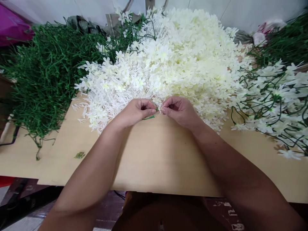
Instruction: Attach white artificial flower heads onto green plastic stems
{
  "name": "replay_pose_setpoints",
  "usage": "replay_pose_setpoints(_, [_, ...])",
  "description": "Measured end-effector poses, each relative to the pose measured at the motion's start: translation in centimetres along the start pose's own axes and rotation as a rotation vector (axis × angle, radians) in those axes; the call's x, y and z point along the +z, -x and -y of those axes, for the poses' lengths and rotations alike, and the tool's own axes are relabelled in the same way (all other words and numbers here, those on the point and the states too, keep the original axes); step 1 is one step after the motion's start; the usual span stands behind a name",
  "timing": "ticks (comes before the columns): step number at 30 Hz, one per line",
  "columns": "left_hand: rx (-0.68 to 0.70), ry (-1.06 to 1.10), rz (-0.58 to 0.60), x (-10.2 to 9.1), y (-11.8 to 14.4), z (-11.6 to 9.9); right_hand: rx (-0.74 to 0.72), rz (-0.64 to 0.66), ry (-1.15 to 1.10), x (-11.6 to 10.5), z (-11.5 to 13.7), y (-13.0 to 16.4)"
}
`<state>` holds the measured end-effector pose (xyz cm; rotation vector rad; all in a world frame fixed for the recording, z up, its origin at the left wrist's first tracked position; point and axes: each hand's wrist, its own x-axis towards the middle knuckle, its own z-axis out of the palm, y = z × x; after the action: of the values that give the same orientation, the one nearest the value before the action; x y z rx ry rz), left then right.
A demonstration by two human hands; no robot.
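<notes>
My left hand (136, 112) pinches a thin green plastic stem (149, 117) just above the wooden board. My right hand (179, 110) pinches a small white artificial flower (161, 107) whose tip meets the end of the stem. Both hands sit at the near edge of a big heap of loose white flowers (173, 61), fingertips almost touching each other.
A pile of bare green stems (45, 77) lies at the left. Assembled green stems with white flowers (276, 99) lie at the right. The light wooden board (156, 160) carries everything. A small green scrap (79, 155) lies near its left front.
</notes>
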<state>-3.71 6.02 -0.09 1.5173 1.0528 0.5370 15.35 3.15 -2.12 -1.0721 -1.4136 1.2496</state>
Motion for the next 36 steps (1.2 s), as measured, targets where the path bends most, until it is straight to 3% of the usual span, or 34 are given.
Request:
replay_pose_setpoints(6, [0.005, -0.003, 0.002, 0.0, -0.1, 0.2, -0.015, 0.004, 0.009, 0.0, -0.3, 0.0])
replay_pose_setpoints(15, [-0.028, -0.056, -0.060, 0.7, -0.2, -0.2, -0.136, -0.028, 0.229, 0.7, -0.3, 0.3])
replay_pose_setpoints(26, [-0.023, -0.293, -0.111, 1.2, -0.4, 0.2, -0.211, -0.037, 0.479, 1.3, -0.5, 0.6])
replay_pose_setpoints(31, [-0.010, -0.344, -0.108, 1.3, -0.4, 0.0, -0.195, -0.076, 0.472, 1.7, -0.8, 0.6])
replay_pose_setpoints(36, [-0.034, -0.154, -0.073, 1.1, -0.3, -0.3, -0.137, -0.082, 0.300, 1.2, -0.9, 0.3])
